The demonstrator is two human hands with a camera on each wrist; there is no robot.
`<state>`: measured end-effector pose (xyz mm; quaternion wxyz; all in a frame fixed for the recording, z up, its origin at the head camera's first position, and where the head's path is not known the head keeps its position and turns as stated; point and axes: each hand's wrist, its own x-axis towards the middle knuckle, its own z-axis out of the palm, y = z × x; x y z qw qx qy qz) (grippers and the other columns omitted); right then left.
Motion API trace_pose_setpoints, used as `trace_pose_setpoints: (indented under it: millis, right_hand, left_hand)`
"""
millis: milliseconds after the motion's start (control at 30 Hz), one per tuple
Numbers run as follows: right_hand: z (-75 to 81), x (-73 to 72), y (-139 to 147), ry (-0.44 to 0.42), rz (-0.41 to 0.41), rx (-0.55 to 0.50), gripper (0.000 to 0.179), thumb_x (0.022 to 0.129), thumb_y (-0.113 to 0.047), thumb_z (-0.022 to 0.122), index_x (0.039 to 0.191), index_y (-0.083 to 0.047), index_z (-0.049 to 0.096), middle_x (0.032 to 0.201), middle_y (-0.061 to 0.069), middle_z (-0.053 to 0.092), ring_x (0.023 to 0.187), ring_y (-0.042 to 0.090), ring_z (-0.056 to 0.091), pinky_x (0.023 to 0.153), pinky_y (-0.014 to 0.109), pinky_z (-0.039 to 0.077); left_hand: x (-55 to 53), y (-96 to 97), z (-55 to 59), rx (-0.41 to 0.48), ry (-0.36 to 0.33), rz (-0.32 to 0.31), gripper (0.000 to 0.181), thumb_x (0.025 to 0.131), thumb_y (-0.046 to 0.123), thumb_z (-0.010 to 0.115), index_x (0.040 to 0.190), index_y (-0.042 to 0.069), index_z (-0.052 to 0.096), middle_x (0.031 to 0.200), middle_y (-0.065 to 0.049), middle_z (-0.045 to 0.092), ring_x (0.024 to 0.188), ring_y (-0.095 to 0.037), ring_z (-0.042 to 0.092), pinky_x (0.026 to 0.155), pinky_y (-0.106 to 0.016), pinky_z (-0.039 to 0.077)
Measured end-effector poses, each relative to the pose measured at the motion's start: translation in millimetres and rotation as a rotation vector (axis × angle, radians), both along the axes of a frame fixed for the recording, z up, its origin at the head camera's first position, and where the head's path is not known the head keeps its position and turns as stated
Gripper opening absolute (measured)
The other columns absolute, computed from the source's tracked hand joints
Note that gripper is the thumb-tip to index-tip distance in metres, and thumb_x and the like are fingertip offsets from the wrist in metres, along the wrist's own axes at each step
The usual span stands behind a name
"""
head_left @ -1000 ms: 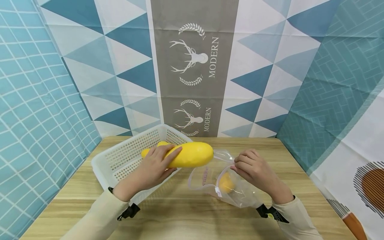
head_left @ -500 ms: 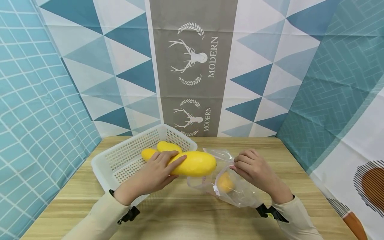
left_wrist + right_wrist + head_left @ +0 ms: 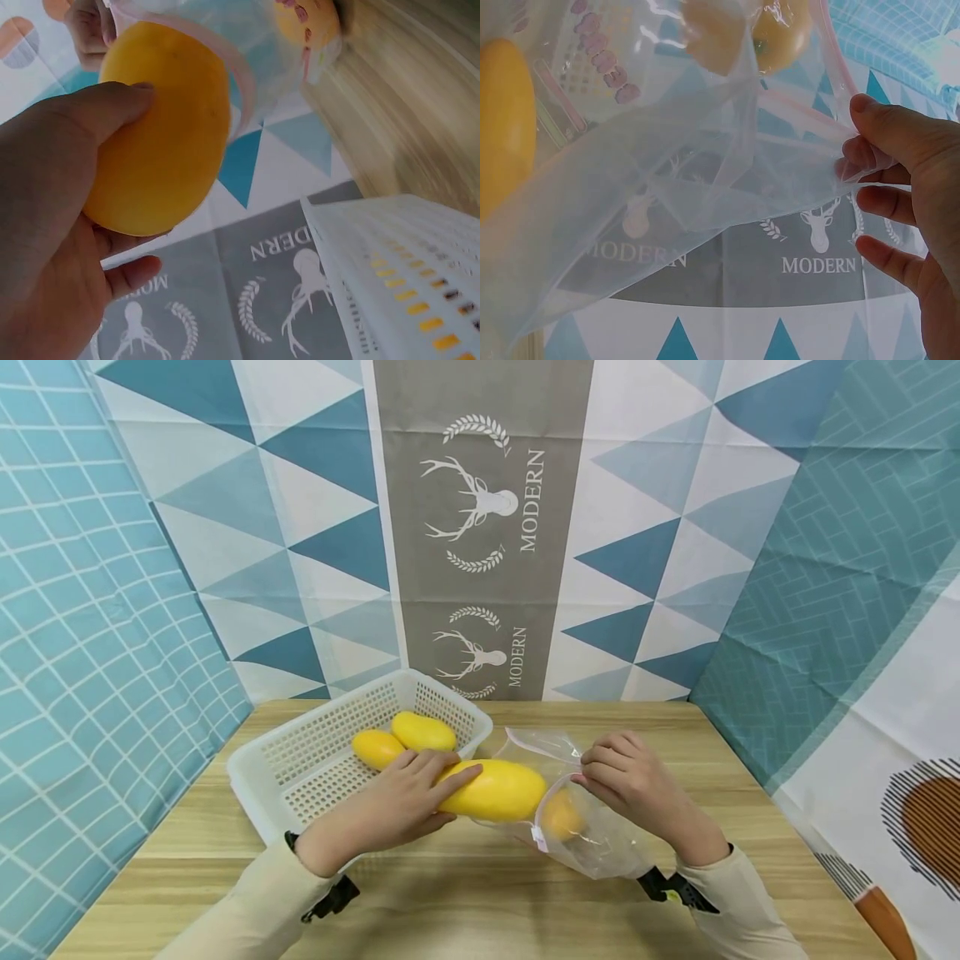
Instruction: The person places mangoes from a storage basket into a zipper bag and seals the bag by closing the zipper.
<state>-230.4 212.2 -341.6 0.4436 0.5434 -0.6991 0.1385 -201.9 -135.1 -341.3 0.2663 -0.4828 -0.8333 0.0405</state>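
Note:
My left hand (image 3: 397,799) grips a big yellow mango (image 3: 501,792), thumb on one side and fingers on the other. The mango's far end is at the mouth of a clear zip bag (image 3: 611,847). In the left wrist view, the bag's pink-edged rim curves behind that end of the mango (image 3: 161,135). My right hand (image 3: 637,785) pinches the bag's rim between thumb and fingers and keeps the mouth apart, as the right wrist view of the bag (image 3: 667,165) also shows. Inside the bag lies a yellow-orange fruit (image 3: 562,817).
A white perforated plastic basket (image 3: 300,735) stands at the left of the wooden table (image 3: 480,902). Two yellow mangoes, one farther back (image 3: 423,732) and one nearer (image 3: 377,748), lie in it. Patterned cloth (image 3: 637,527) hangs behind and at both sides.
My left hand has lowered the mango and moved it slightly right, to the bag's mouth. The two mangoes in the basket now show more fully. My right hand has hardly moved.

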Motion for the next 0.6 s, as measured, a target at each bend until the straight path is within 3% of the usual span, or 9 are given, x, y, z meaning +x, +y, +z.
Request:
trace_pose_setpoints:
  millis: [200,600]
  right_hand:
    - [0.6,0.4,-2,0.008,0.004,0.002,0.036,0.105,-0.025,0.052,0.076,-0.009,0.068,0.081,0.001,0.066,0.078,0.022,0.059,0.071,0.035,0.044]
    - [0.4,2.9,-3,-0.003,-0.005,0.024,0.037,0.105,-0.027,0.051,0.078,-0.008,0.069,0.082,0.002,0.067,0.079,0.022,0.059,0.072,0.035,0.044]
  left_hand:
    - [-1.1,14.3,0.8,-0.041,0.035,-0.007,0.066,0.085,0.039,0.078,0.139,0.013,0.051,0.125,-0.009,0.058,0.113,-0.025,0.055,0.088,-0.037,0.046]
    - [-7.4,43.6,-8.9,-0.042,0.064,-0.097,0.058,0.084,0.043,0.077,0.129,0.014,0.056,0.127,-0.006,0.057,0.111,-0.022,0.055,0.09,-0.035,0.046]
